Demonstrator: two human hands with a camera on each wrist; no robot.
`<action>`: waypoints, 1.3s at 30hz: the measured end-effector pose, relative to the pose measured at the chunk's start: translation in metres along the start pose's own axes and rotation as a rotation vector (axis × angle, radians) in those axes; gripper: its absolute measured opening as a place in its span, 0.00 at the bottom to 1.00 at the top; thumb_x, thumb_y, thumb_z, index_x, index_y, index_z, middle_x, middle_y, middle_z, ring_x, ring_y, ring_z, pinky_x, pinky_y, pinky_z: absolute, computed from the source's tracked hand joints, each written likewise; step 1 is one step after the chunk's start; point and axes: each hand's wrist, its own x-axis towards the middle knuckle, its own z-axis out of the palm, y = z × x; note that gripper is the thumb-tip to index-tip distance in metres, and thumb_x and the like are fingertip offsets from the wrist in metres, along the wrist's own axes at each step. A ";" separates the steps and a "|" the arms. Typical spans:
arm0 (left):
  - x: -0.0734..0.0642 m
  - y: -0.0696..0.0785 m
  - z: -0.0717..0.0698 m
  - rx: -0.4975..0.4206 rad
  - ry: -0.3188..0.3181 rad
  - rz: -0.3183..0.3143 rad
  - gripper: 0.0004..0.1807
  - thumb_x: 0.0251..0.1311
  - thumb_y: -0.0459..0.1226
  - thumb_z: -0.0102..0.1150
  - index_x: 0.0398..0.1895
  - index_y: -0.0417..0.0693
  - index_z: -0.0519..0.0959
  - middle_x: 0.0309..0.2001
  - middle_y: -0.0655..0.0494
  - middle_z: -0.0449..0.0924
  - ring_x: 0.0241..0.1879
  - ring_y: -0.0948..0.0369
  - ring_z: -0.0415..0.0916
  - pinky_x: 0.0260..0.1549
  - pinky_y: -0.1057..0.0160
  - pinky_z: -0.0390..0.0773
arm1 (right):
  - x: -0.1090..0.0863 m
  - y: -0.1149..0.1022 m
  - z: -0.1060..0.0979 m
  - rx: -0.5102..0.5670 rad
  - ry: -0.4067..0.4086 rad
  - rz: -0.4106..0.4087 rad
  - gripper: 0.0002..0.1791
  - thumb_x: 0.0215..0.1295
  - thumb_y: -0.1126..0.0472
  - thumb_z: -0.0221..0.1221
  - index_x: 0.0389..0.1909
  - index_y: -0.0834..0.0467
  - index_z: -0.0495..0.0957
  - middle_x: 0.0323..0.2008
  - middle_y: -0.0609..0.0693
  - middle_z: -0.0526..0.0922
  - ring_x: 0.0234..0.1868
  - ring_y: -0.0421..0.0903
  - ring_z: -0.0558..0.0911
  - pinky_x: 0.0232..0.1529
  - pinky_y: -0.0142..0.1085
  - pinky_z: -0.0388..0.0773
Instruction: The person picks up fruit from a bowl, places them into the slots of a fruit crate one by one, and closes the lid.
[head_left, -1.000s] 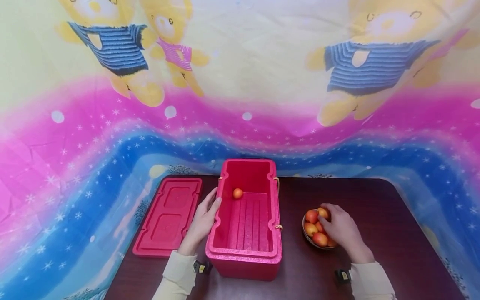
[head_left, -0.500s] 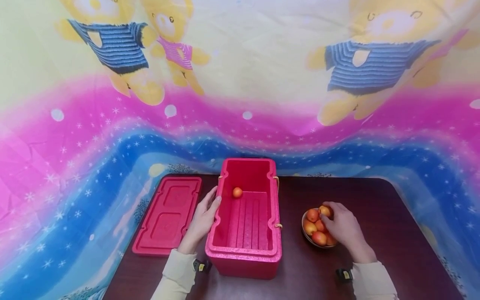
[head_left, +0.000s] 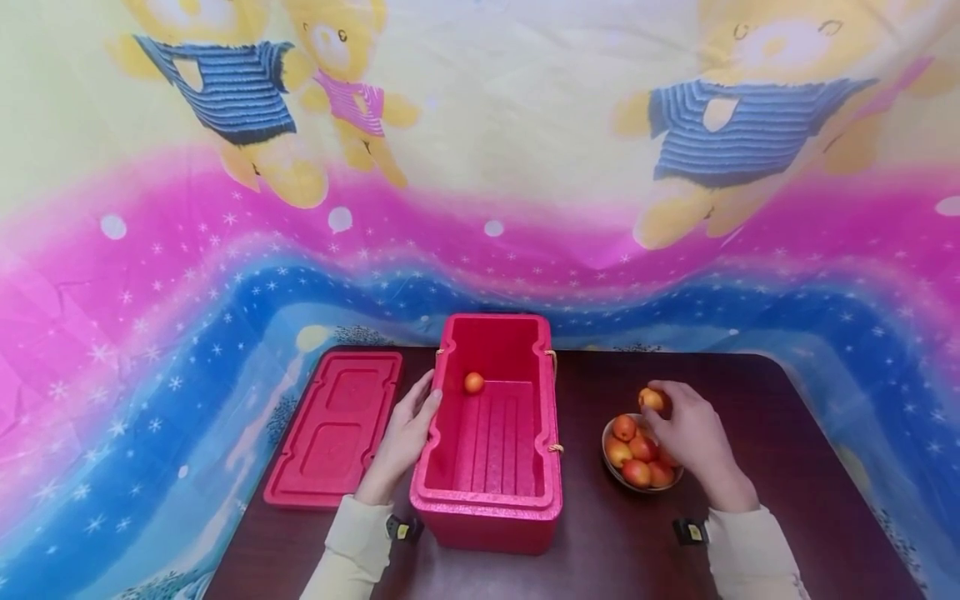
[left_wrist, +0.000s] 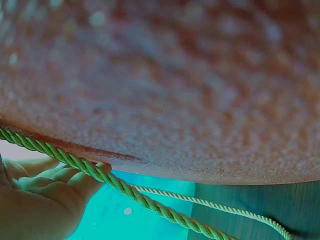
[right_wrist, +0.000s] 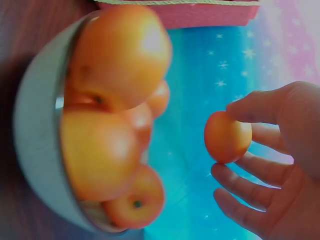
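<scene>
My right hand (head_left: 696, 433) pinches a small round orange-red fruit (head_left: 650, 399) between thumb and fingers, just above the far edge of a bowl (head_left: 611, 475). In the right wrist view the held fruit (right_wrist: 227, 137) is apart from the bowl (right_wrist: 37, 125), which is pale outside and heaped with similar fruits (right_wrist: 97, 152). My left hand (head_left: 401, 439) rests against the left side of an open red box (head_left: 487, 533), thumb at the rim, fingers extended. A twisted cord (left_wrist: 127, 187) crosses in front of that hand in the left wrist view. One fruit (head_left: 474, 382) lies inside the box.
A flat red lid (head_left: 335, 429) lies on the dark table (head_left: 600, 550), left of the box. Cord loops (head_left: 555, 448) stick out on the box's right side. A cloth printed with bears (head_left: 495, 167) hangs behind the table.
My right hand has lifted one fruit up and away from the heap in the bowl, so it now shows above the bowl's far edge. The left hand stays at the box.
</scene>
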 end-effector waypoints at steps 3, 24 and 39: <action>0.000 0.000 0.000 -0.005 -0.004 0.006 0.33 0.75 0.46 0.52 0.79 0.47 0.58 0.74 0.42 0.62 0.68 0.44 0.69 0.61 0.44 0.74 | 0.004 -0.006 -0.004 0.011 0.039 -0.019 0.25 0.63 0.61 0.68 0.59 0.64 0.77 0.58 0.68 0.77 0.56 0.69 0.77 0.54 0.66 0.74; 0.000 0.002 0.002 0.000 0.012 -0.011 0.32 0.76 0.45 0.52 0.79 0.48 0.59 0.74 0.43 0.63 0.68 0.45 0.68 0.62 0.44 0.73 | 0.026 -0.032 -0.011 0.094 0.340 -0.202 0.20 0.53 0.65 0.73 0.49 0.61 0.83 0.50 0.63 0.84 0.41 0.60 0.84 0.39 0.55 0.80; 0.001 0.000 0.000 0.003 0.009 -0.008 0.32 0.76 0.46 0.52 0.79 0.48 0.59 0.74 0.43 0.63 0.68 0.45 0.69 0.62 0.44 0.73 | 0.037 -0.048 -0.021 0.134 0.463 -0.277 0.17 0.55 0.63 0.73 0.46 0.59 0.84 0.42 0.53 0.86 0.41 0.52 0.83 0.37 0.41 0.74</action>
